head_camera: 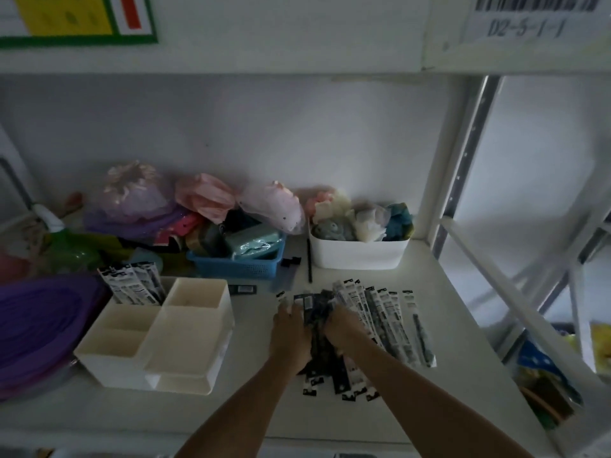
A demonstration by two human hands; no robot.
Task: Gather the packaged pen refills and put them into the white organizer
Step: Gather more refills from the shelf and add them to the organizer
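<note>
Pressing in from either side, the left hand and the right hand cup a dark bundle of packaged pen refills just right of the frame's centre, the fingers curled around the packets so that both hands hold the same stack between them. The bundle lies on the white shelf, with its lower ends fanning out below the wrists toward the lower middle of the frame. More loose refill packets spread in a fan just right of the right hand, and a single packet lies a little apart at the far right of that spread.

The white organizer stands at centre left, well apart from the hands. Several refill packets already stand tilted in its rear left compartment; what the other compartments hold cannot be told in this dim light.

Behind, toward the upper middle, a blue basket holds mixed items, and a white bin to its right is filled with soft-looking coloured things. Plastic bags in pink and lilac pile along the back wall. A purple lid-like shape fills the left edge. A barcode label sits at upper right.
</note>
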